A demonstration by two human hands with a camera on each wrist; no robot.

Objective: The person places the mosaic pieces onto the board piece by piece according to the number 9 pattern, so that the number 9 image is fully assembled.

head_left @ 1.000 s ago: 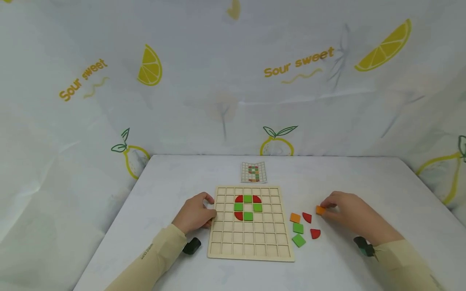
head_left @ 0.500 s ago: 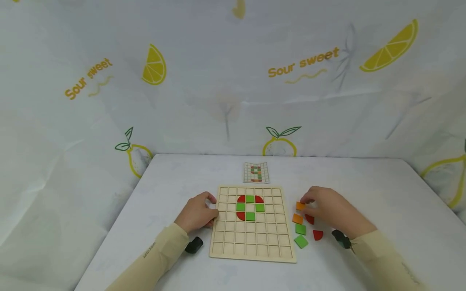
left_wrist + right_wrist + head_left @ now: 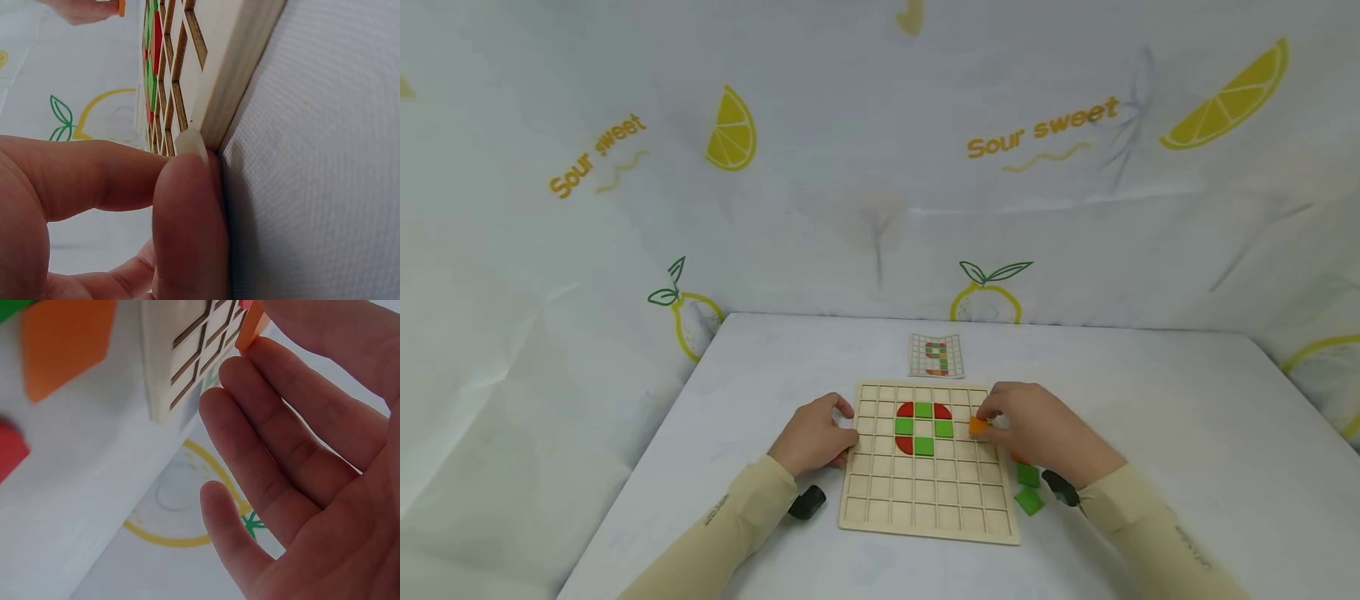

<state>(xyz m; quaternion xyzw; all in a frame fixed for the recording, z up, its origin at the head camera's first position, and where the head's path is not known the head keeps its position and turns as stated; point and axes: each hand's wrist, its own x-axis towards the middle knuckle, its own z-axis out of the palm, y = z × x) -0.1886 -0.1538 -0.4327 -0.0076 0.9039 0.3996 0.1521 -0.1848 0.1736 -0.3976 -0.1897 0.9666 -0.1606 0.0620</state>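
The right hand (image 3: 1041, 429) pinches an orange tile (image 3: 977, 426) in its fingers above the board's (image 3: 922, 492) right side. The left hand (image 3: 811, 435), thumb and fingers curled, grips its left edge. Red tiles (image 3: 906, 409) and inlaid green tiles (image 3: 923, 409) partly ring one cell; loose green tiles (image 3: 1029, 502) lie right on the bench (image 3: 1150, 400).

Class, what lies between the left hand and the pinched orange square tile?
The wooden grid board, bearing red tiles and green tiles, as the head view shows.

Loose orange tile (image 3: 1019, 457) mostly hidden by right hand (image 3: 1041, 427) in head view, red piece (image 3: 9, 450) cut off in right wrist view
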